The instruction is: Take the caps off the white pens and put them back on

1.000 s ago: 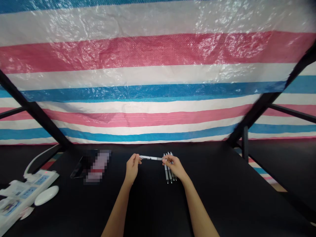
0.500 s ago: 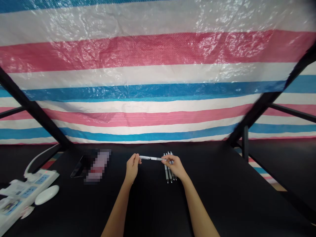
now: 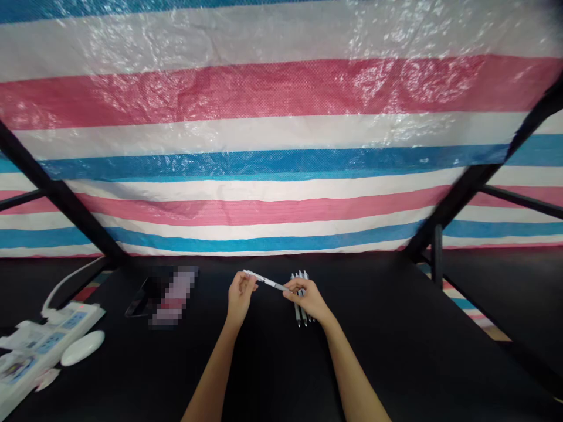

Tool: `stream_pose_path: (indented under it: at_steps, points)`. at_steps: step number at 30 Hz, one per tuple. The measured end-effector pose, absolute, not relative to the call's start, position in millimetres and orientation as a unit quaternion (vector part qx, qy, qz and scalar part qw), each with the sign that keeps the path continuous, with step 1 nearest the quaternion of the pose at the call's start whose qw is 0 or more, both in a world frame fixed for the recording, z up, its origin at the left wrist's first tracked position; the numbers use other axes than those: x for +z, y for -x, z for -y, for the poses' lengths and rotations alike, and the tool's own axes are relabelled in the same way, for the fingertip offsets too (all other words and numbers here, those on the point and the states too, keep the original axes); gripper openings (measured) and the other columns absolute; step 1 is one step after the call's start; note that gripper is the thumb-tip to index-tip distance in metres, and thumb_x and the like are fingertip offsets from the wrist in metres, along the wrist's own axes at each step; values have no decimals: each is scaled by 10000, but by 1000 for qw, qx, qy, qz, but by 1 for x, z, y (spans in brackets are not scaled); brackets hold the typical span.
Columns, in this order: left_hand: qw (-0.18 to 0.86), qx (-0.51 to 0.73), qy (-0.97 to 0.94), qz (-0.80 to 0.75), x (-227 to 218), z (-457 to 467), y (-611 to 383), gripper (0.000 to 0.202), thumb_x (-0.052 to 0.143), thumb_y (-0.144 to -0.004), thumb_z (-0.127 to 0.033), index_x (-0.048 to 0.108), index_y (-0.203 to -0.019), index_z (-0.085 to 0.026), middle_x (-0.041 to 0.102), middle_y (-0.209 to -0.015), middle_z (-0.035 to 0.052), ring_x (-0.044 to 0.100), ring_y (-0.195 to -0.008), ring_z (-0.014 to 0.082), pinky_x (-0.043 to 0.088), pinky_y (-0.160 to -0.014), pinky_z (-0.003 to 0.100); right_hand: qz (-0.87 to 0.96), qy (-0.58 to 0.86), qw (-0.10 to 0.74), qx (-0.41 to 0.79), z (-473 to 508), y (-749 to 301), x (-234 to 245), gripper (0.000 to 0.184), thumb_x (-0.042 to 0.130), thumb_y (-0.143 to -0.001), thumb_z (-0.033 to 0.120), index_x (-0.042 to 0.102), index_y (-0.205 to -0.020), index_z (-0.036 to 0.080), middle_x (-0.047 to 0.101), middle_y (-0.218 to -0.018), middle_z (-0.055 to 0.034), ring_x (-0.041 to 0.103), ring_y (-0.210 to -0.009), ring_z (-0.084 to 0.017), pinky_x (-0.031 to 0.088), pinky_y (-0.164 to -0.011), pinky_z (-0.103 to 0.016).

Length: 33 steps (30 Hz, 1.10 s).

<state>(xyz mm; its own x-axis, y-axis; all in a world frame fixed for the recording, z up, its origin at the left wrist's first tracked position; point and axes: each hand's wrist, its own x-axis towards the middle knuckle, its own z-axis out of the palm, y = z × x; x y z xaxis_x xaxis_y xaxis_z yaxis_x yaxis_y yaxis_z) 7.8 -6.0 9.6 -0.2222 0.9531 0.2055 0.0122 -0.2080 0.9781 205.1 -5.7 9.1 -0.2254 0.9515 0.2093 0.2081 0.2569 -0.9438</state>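
Observation:
I hold a white pen between both hands over a black table. My left hand pinches the pen's left end, fingers closed. My right hand pinches its right end, fingers closed too. The pen slants, its left end higher and farther from me. Just beyond my right hand, a small row of white pens lies on the table, partly hidden by that hand.
A dark phone and a blurred packet lie to the left. A white power strip and a white mouse sit at the far left. Black frame bars and a striped tarp stand behind.
The pen has tilted from level to slanted, its left end rising. Both hands have shifted slightly toward each other and to the left.

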Motion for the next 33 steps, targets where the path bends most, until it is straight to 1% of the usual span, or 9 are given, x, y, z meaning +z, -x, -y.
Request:
stream_pose_path:
  at_steps: [4,6,8,11,13,15,19,27,33]
  points:
    - [477,638,-408,-446,17,10,-18,406,713,-641,-410,417,-812,-191,682,-851,51,665,-725,175,518,-699,328,671,411,404,466,16,-188,14,225,713,-654,383,662,-728,177,607,-627,3,517,-559,-123,410,-543,-242]
    - [497,650,-372,-439,20,12,-19,480,728,-634,-389,399,-934,-210,686,-864,47,667,-702,168,518,-704,342,685,396,380,479,20,-182,17,209,723,-646,374,661,-705,183,609,-622,9,501,-535,-113,390,-518,-232]
    - [511,649,-353,-440,21,14,-19,606,735,-632,-376,368,-1092,-233,682,-836,24,660,-670,152,519,-702,341,696,383,376,477,22,-180,20,189,676,-705,376,669,-711,187,619,-619,5,511,-549,-120,390,-537,-236]
    - [541,628,-357,-431,21,14,-16,809,733,-636,-369,275,-1296,-277,655,-791,-13,636,-618,125,526,-679,329,671,411,434,439,17,-189,21,231,596,-779,396,666,-728,182,644,-671,-18,541,-610,-141,401,-596,-254]
    - [568,604,-371,-418,21,15,-14,850,728,-642,-364,261,-1348,-284,626,-753,-31,619,-600,113,529,-654,311,625,447,495,406,11,-199,19,297,579,-787,431,643,-653,174,624,-617,-22,539,-609,-149,403,-621,-265]
    - [589,580,-385,-411,20,15,-13,812,718,-654,-351,306,-1349,-266,598,-721,-38,606,-595,108,533,-637,301,564,466,557,392,3,-209,15,378,556,-787,486,620,-592,169,604,-592,-27,509,-566,-141,394,-597,-267]
    - [596,560,-398,-416,20,15,-12,728,692,-676,-337,371,-1321,-234,579,-690,-40,591,-573,106,542,-619,309,426,478,647,414,-8,-222,4,425,549,-758,560,631,-628,163,558,-519,-11,447,-477,-120,363,-515,-256]
    - [576,550,-421,-434,17,14,-11,611,716,-630,-354,512,-1182,-187,584,-656,-28,580,-523,118,539,-559,320,392,488,665,407,-13,-226,-8,436,564,-736,576,627,-613,163,538,-500,3,423,-454,-105,352,-501,-250]
    - [612,539,-416,-402,18,15,-11,659,676,-701,-332,413,-1295,-222,630,-781,8,594,-593,113,534,-638,317,434,504,641,384,-15,-223,-14,460,536,-741,600,623,-619,165,512,-466,17,413,-433,-112,334,-476,-254]
